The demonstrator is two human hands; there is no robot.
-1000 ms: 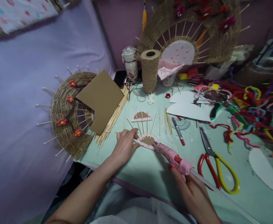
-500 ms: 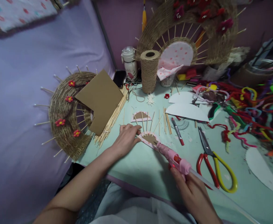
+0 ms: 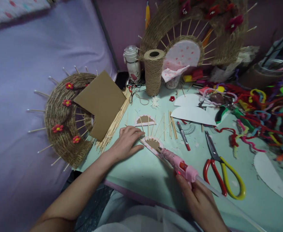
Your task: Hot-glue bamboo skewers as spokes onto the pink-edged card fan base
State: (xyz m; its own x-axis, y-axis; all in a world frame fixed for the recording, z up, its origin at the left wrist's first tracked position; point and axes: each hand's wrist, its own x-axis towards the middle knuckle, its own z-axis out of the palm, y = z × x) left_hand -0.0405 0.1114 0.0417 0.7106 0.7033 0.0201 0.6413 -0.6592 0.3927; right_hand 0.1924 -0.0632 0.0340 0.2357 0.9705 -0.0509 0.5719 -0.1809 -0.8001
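My right hand (image 3: 198, 196) is wrapped round a pink hot glue gun (image 3: 177, 162), with a long clear glue stick trailing from its back. The gun's nozzle is over the lower right part of a half-round cardboard piece (image 3: 153, 144) with a pink-and-white fabric edge. Several thin wooden sticks (image 3: 153, 126) fan outward from its curved side. My left hand (image 3: 125, 141) lies at the left corner of this piece, fingers stretched and thumb apart. Its fingertips are beside the leftmost stick; whether they touch it I cannot tell. A second half-round piece (image 3: 145, 120) lies behind.
Scissors (image 3: 216, 161), a red marker (image 3: 184, 136) and white paper half-rounds (image 3: 193, 115) lie to the right. Pipe cleaners (image 3: 259, 116) crowd the far right. A twine spool (image 3: 154, 72) stands behind. Brown cardboard (image 3: 102, 103) leans over a woven twine fan (image 3: 64, 119) on the left.
My left thumb and fingers have spread apart at the card's corner, and the hand has shifted slightly left. The glue gun has barely moved. The whole view has shifted a little.
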